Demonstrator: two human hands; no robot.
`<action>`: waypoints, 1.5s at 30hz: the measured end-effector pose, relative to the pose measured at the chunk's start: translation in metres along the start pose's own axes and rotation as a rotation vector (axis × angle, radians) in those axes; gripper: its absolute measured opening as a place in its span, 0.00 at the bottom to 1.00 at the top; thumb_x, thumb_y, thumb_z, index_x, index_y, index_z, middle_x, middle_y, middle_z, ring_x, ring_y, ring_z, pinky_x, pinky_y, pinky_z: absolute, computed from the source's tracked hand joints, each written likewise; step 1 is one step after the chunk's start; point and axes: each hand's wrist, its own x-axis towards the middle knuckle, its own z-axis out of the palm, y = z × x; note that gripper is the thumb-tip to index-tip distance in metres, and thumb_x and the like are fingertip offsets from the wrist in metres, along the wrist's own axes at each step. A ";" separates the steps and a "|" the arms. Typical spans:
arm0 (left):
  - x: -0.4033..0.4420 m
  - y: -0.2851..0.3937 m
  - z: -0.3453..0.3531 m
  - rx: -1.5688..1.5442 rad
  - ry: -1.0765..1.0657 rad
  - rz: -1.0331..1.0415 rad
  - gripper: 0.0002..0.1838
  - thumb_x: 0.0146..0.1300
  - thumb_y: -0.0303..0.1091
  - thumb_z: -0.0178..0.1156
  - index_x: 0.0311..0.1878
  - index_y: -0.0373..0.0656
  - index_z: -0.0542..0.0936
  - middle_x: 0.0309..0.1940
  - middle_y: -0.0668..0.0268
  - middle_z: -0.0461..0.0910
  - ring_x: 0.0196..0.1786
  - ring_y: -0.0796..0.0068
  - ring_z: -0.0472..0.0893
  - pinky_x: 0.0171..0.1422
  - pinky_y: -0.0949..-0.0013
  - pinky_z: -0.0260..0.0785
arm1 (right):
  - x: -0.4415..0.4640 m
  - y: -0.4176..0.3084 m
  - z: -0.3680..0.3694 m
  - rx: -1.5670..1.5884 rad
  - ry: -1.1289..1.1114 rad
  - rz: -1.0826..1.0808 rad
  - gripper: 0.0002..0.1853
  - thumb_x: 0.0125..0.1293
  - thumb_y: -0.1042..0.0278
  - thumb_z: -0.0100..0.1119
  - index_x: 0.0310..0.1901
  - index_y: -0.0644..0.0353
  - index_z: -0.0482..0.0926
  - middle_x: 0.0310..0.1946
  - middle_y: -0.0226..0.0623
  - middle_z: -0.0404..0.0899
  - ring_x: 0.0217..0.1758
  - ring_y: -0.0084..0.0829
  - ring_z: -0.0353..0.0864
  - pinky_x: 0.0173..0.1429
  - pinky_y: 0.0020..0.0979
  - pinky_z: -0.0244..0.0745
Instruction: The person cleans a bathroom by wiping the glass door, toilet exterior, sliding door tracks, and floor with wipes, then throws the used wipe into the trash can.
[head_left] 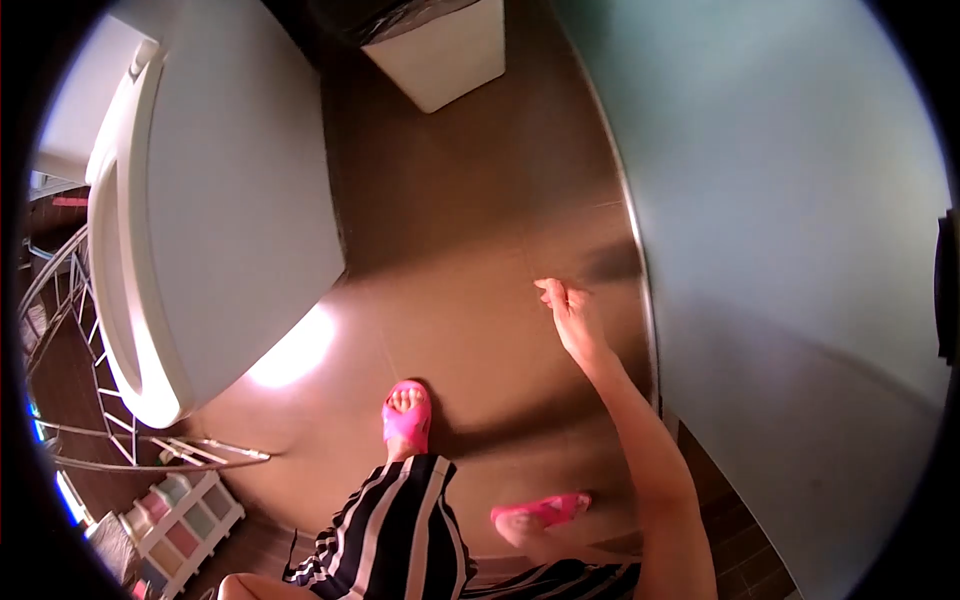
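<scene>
My right hand [568, 312] hangs in the air over the brown floor, left of a large pale panel. Its fingers are loosely curled together, and I see nothing in them. The bare right arm reaches up from the lower edge of the view. Of my left side, only a bit of bare skin shows at the bottom left edge; the left hand is out of sight. Below me are my feet in pink slippers, the left slipper [408, 410] ahead of the right slipper [545, 510], and striped black-and-white trousers [395, 520].
The pale smooth panel [790, 230] with a metal edge fills the right side. A white cabinet-like appliance [235, 190] stands on the left, beside a metal drying rack [110, 400]. A storage rack with coloured bins [185, 530] is lower left. A white waste bin [445, 60] stands ahead.
</scene>
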 end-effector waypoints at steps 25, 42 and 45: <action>-0.218 0.087 0.155 -0.209 0.692 -0.435 0.14 0.69 0.38 0.52 0.52 0.44 0.79 0.37 0.54 0.83 0.40 0.55 0.82 0.46 0.57 0.74 | -0.475 -0.346 -0.076 -0.315 -0.095 0.147 0.09 0.68 0.69 0.54 0.43 0.64 0.82 0.31 0.46 0.83 0.34 0.37 0.85 0.41 0.34 0.77; -0.453 0.292 0.333 -0.224 1.617 -0.314 0.13 0.67 0.35 0.55 0.52 0.46 0.81 0.38 0.55 0.84 0.39 0.58 0.84 0.48 0.63 0.75 | -0.470 -0.494 -0.091 -0.496 -0.431 -0.166 0.08 0.62 0.72 0.59 0.42 0.63 0.83 0.24 0.37 0.83 0.26 0.26 0.82 0.34 0.27 0.79; -0.489 0.316 0.366 -0.383 1.706 -0.167 0.16 0.68 0.33 0.53 0.58 0.47 0.77 0.34 0.60 0.84 0.36 0.67 0.84 0.44 0.66 0.76 | -0.474 -0.558 -0.066 -0.551 -0.587 -0.334 0.16 0.66 0.59 0.57 0.49 0.59 0.81 0.46 0.47 0.83 0.52 0.43 0.81 0.59 0.40 0.74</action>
